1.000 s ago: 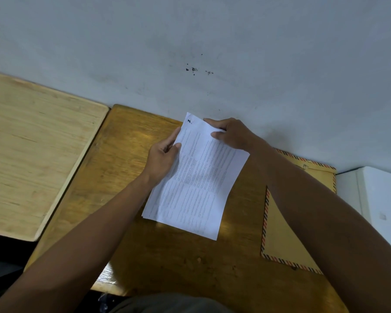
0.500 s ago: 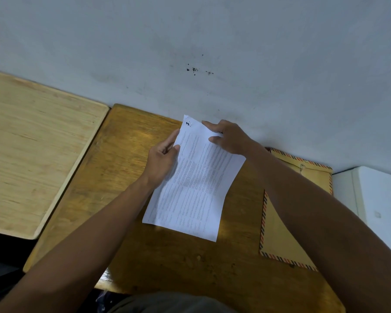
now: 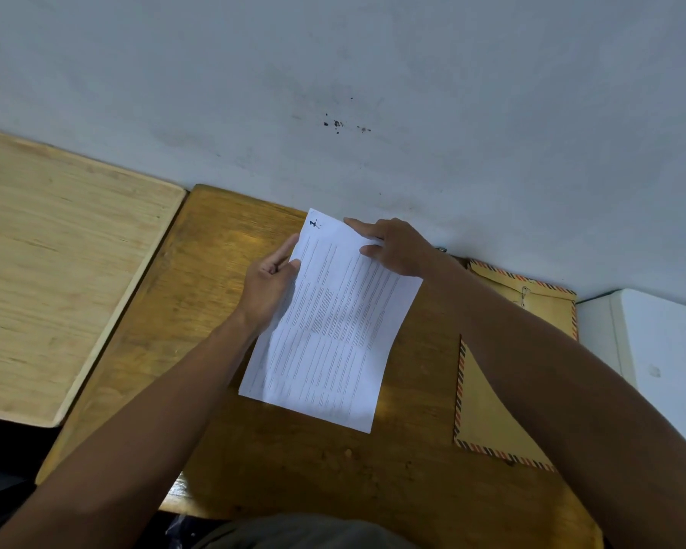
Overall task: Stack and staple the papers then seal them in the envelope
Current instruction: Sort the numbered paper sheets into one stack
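While my left hand (image 3: pixel 268 285) pinches the left edge of the printed papers (image 3: pixel 333 330) between thumb and curled fingers, my right hand (image 3: pixel 397 247) rests on their upper right corner with the fingers fairly straight and slightly spread, pressing rather than gripping. The stack sits at the middle of the frame, tilted on the brown wooden desk (image 3: pixel 222 239), its top corner close against the grey wall (image 3: pixel 373 93). The brown envelope (image 3: pixel 488 406) with the striped border lies at the right of the frame, partly under my right forearm.

I judge the main risk to be the sheets slipping out of line: my right hand only presses, so any sideways push could fan them before stapling. I cannot tell how many sheets there are, or whether the edges are flush. I see no stapler, so reaching for one means letting go with one hand, and the stack could shift. My forearm could also drag the envelope.
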